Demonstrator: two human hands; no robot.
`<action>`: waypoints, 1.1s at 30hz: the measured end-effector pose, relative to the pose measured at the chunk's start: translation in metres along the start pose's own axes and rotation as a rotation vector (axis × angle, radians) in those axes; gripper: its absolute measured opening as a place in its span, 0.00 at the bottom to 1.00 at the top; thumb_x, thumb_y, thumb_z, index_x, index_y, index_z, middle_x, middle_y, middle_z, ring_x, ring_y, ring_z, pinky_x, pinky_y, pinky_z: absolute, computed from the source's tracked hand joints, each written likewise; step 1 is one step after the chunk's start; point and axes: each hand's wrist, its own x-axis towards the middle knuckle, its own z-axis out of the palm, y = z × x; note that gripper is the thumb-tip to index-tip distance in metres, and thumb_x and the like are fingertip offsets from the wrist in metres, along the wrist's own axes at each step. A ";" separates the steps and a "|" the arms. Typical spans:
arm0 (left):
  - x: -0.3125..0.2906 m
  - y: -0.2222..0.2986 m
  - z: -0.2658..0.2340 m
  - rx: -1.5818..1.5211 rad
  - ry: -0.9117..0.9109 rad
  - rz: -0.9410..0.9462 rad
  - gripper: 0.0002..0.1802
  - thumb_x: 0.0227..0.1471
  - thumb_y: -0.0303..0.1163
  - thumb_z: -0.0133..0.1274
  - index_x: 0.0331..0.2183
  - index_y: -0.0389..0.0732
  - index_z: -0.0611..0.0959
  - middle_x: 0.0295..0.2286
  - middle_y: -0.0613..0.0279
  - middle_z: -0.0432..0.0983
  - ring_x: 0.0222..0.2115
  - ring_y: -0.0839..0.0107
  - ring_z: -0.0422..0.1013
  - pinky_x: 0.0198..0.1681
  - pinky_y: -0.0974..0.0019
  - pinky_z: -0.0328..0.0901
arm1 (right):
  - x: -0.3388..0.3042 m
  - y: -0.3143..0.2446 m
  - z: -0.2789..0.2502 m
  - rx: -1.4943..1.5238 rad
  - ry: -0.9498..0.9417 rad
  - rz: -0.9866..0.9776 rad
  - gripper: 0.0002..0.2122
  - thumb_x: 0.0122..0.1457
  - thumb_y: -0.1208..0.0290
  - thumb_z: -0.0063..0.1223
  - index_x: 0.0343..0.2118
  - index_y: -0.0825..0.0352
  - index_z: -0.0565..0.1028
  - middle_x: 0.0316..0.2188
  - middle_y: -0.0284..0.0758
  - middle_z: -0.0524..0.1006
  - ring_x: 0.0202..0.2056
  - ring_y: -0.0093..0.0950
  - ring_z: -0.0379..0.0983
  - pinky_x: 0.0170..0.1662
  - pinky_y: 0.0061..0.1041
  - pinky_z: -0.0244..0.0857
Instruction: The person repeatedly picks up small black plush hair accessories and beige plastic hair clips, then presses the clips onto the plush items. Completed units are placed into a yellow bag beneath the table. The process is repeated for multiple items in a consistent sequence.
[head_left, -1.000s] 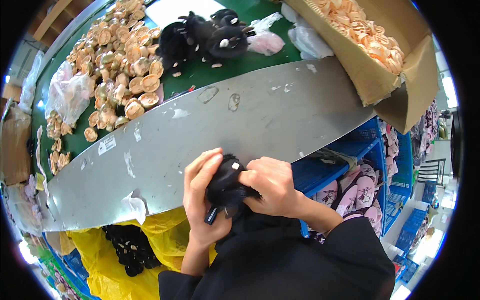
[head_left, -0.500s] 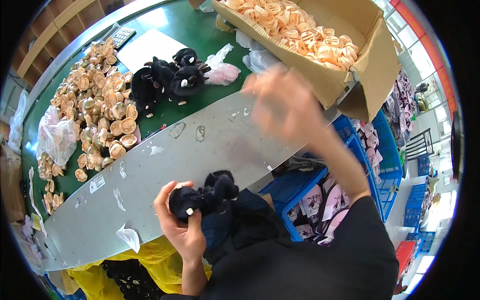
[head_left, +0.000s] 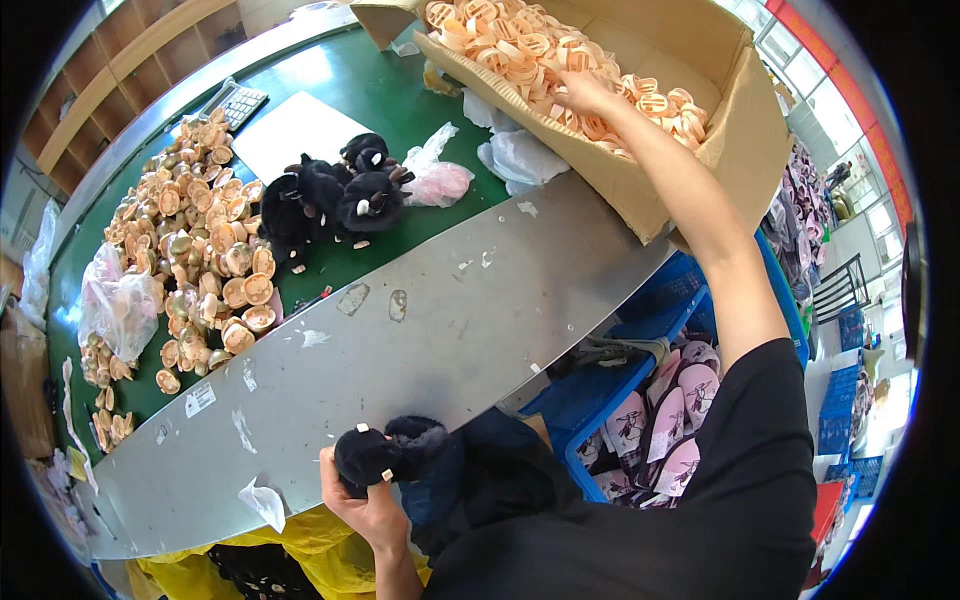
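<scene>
My left hand (head_left: 368, 510) is closed around a black plush toy (head_left: 365, 455) with small pale tabs on it, held above the near edge of the grey metal strip. A fuzzy dark part of the toy extends to the right of my fingers. My right arm stretches far out to the cardboard box (head_left: 560, 135). There my right hand (head_left: 585, 93) is in among peach plastic pieces (head_left: 500, 40), looped and slotted in shape. Its fingers are drawn together at one of these pieces; the fingertips are small and partly hidden.
Several black plush toys (head_left: 325, 195) lie on the green tabletop (head_left: 330, 95). Left of them spreads a heap of tan round plastic shells (head_left: 205, 220). Plastic bags (head_left: 120, 300) and a white sheet (head_left: 300, 130) lie nearby. Blue crates (head_left: 590, 400) with pink printed pieces stand below right.
My right hand has moved from over the metal strip up and away into the box of peach pieces. My left hand has lowered slightly with the plush toy, which is turned a little.
</scene>
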 end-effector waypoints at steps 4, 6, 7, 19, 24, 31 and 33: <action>0.006 0.001 0.004 0.005 0.071 -0.030 0.08 0.44 0.22 0.56 0.31 0.34 0.77 0.29 0.66 0.69 0.31 0.77 0.66 0.39 0.74 0.61 | -0.004 0.006 -0.009 0.018 0.257 0.009 0.14 0.58 0.66 0.50 0.47 0.56 0.78 0.42 0.42 0.81 0.48 0.44 0.77 0.47 0.44 0.71; 0.007 0.001 0.004 -0.049 0.066 -0.046 0.08 0.44 0.22 0.56 0.31 0.34 0.77 0.29 0.66 0.70 0.31 0.76 0.67 0.40 0.74 0.62 | -0.017 -0.004 -0.018 0.012 0.366 -0.065 0.15 0.57 0.67 0.50 0.46 0.57 0.78 0.39 0.42 0.81 0.47 0.44 0.77 0.47 0.44 0.71; 0.006 -0.003 0.002 -0.030 0.047 -0.019 0.14 0.45 0.27 0.54 0.37 0.32 0.78 0.30 0.62 0.73 0.31 0.73 0.69 0.39 0.73 0.65 | -0.023 -0.013 -0.035 0.097 0.389 -0.092 0.11 0.58 0.68 0.48 0.40 0.64 0.80 0.37 0.45 0.81 0.43 0.47 0.79 0.46 0.44 0.72; -0.006 -0.007 -0.019 0.018 0.050 -0.016 0.16 0.37 0.22 0.57 0.34 0.36 0.76 0.32 0.66 0.71 0.34 0.77 0.67 0.42 0.74 0.62 | -0.380 -0.334 -0.036 1.528 0.154 -0.609 0.15 0.48 0.82 0.53 0.41 0.70 0.80 0.34 0.40 0.82 0.31 0.33 0.81 0.34 0.27 0.74; -0.010 -0.007 -0.021 -0.126 0.048 -0.192 0.18 0.38 0.26 0.57 0.36 0.35 0.77 0.30 0.68 0.71 0.32 0.79 0.66 0.39 0.74 0.62 | -0.390 -0.352 -0.021 1.654 0.189 -0.797 0.28 0.66 0.48 0.47 0.50 0.73 0.74 0.37 0.42 0.75 0.35 0.33 0.75 0.42 0.25 0.71; -0.010 -0.007 -0.021 -0.091 -0.040 -0.174 0.22 0.44 0.37 0.67 0.37 0.34 0.77 0.31 0.67 0.74 0.33 0.78 0.68 0.39 0.72 0.65 | -0.387 -0.343 -0.029 1.255 0.350 -0.788 0.33 0.63 0.36 0.43 0.45 0.70 0.74 0.35 0.42 0.71 0.35 0.41 0.72 0.36 0.33 0.72; -0.009 -0.001 -0.022 -0.087 -0.130 -0.137 0.25 0.45 0.40 0.68 0.38 0.33 0.77 0.32 0.65 0.75 0.34 0.77 0.70 0.39 0.71 0.66 | -0.380 -0.342 -0.027 1.254 0.346 -0.942 0.31 0.61 0.38 0.49 0.44 0.69 0.73 0.38 0.43 0.70 0.38 0.42 0.72 0.39 0.36 0.72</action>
